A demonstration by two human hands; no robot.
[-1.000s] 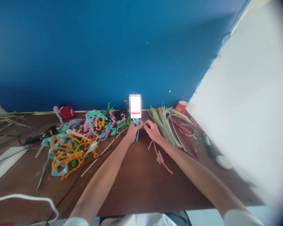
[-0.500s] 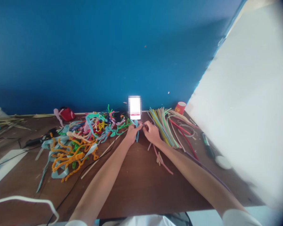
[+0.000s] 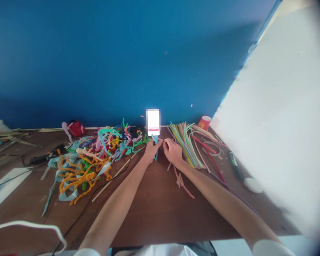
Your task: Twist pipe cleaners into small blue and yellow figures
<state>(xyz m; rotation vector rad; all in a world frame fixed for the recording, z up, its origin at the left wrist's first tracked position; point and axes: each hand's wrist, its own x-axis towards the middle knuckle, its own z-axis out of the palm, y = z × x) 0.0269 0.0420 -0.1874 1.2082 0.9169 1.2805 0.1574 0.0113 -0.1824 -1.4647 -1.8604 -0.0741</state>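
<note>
My left hand (image 3: 150, 152) is closed on light blue pipe cleaners (image 3: 156, 156), whose ends stick out above and below the fingers. Beside it, my right hand (image 3: 172, 151) has thumb and fingers pinched together, nearly touching the left fingertips. What sits in that pinch is too small to make out. A pink pipe cleaner (image 3: 186, 191) with a tan piece twisted round it lies on the table below my right wrist. Just beyond both hands, a bright phone screen (image 3: 153, 121) leans at the wall, its picture blurred.
Left of my hands is a tangled heap of coloured pipe cleaners (image 3: 89, 176), with a black glue gun (image 3: 49, 155) behind. Straight pastel pipe cleaners (image 3: 188, 145) lie to the right, near a red paper cup (image 3: 204, 123), a marker (image 3: 236, 165) and a white disc (image 3: 253, 185).
My right fingers have curled in more and come slightly closer to my left fingertips. My left hand still grips the blue pipe cleaners. The whole view has shifted very slightly.
</note>
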